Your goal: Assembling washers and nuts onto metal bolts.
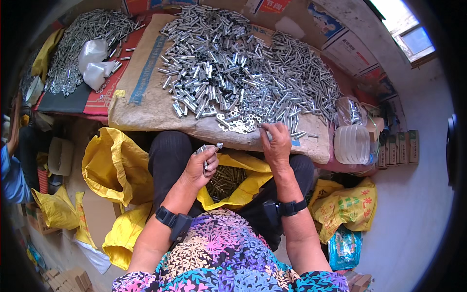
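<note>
My left hand [203,164] is closed around a few silvery metal bolts [206,150], one poking out past the thumb with a wider end. It hovers at the table's front edge, over my left knee. At the front right of the heap, my right hand [276,140] has its fingers pinched together; a small piece seems to be at the fingertips, too small to name. Beside those fingers lie flat washers [238,124]. Behind them spreads a large heap of metal sleeves [214,63]. Between my legs, an open yellow sack [253,171] holds brass-coloured bolts [224,183].
A second metal heap [90,41] with plastic bags [95,68] lies at the far left. Clear plastic tubs [352,144] stand at the table's right end. Yellow sacks [114,163] and a cardboard box [101,214] crowd my left. Another person's sleeve [17,175] shows at the left rim.
</note>
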A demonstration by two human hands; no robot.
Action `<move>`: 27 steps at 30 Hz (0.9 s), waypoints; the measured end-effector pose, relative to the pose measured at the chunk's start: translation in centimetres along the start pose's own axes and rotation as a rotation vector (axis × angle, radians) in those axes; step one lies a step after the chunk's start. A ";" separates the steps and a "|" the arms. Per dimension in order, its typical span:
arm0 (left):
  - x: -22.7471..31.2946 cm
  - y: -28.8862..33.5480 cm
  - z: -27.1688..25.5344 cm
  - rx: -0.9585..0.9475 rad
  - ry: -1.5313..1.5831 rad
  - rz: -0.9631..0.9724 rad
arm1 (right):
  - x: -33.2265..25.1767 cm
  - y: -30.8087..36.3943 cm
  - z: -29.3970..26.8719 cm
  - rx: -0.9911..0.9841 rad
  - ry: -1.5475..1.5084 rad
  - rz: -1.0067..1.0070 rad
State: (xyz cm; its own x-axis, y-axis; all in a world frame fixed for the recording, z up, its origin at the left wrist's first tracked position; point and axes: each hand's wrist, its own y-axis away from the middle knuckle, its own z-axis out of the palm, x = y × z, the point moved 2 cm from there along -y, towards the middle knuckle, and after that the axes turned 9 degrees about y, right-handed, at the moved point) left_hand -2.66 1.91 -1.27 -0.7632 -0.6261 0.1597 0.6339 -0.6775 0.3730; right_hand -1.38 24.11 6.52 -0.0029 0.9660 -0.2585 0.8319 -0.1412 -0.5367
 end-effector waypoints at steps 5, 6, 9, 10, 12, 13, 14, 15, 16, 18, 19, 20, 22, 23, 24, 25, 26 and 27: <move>0.0 -0.2 -0.3 0.004 0.003 0.009 | 0.6 -0.3 1.0 -0.065 0.165 0.005; 0.0 -0.1 -0.3 -0.007 0.003 0.002 | 0.5 -0.4 1.2 -0.088 0.197 0.013; 0.0 -0.1 -0.1 0.004 -0.016 0.006 | 0.3 -0.6 1.2 -0.114 0.195 0.000; 0.0 -0.1 0.0 0.004 -0.015 0.007 | 0.4 -0.5 1.2 -0.115 0.195 -0.002; 0.0 0.0 0.0 0.025 -0.025 0.008 | 0.4 -0.4 1.2 -0.142 0.200 -0.009; 0.0 0.0 0.1 0.025 -0.024 0.011 | 0.3 -0.3 1.1 -0.142 0.198 -0.012; 0.0 0.0 0.1 0.024 -0.023 0.009 | 0.3 -0.3 1.0 -0.149 0.181 -0.004; 0.0 0.0 0.1 0.024 -0.022 0.007 | 0.2 -0.2 0.9 -0.156 0.163 0.006; 0.0 0.0 0.0 0.025 -0.022 0.009 | 0.3 -0.2 0.9 -0.156 0.161 0.004; 0.0 0.1 0.1 0.014 -0.023 0.014 | 0.3 -0.1 0.8 -0.182 0.135 0.005; 0.0 0.1 0.1 0.013 -0.024 0.015 | 0.3 -0.2 0.7 -0.181 0.135 0.004; 0.0 0.2 0.2 0.020 -0.025 0.015 | 0.2 -0.2 0.7 -0.182 0.147 0.002; 0.0 0.2 0.4 0.025 -0.027 0.017 | 0.2 -0.2 0.7 -0.181 0.159 -0.001; 0.0 0.2 0.5 0.028 -0.032 0.018 | 0.1 -0.2 0.8 -0.159 0.123 0.011; 0.0 0.3 0.5 0.033 -0.036 0.022 | -0.2 -0.2 0.8 -0.138 0.084 0.022; 0.0 0.3 0.3 0.034 -0.036 0.024 | -0.6 -0.2 0.9 -0.138 0.082 0.020; 0.0 0.2 0.0 0.020 -0.025 0.033 | -1.0 -0.1 1.1 -0.135 -0.054 0.035; 0.0 0.1 0.0 0.005 -0.014 0.039 | -1.6 0.0 1.2 -0.131 -0.187 0.050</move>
State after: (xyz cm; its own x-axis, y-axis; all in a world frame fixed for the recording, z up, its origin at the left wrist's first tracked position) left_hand -2.57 1.83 -1.23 -0.7396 -0.6464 0.1872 0.6626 -0.6509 0.3706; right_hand -2.11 22.28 5.96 -0.0525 0.8998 -0.4331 0.8986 -0.1466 -0.4136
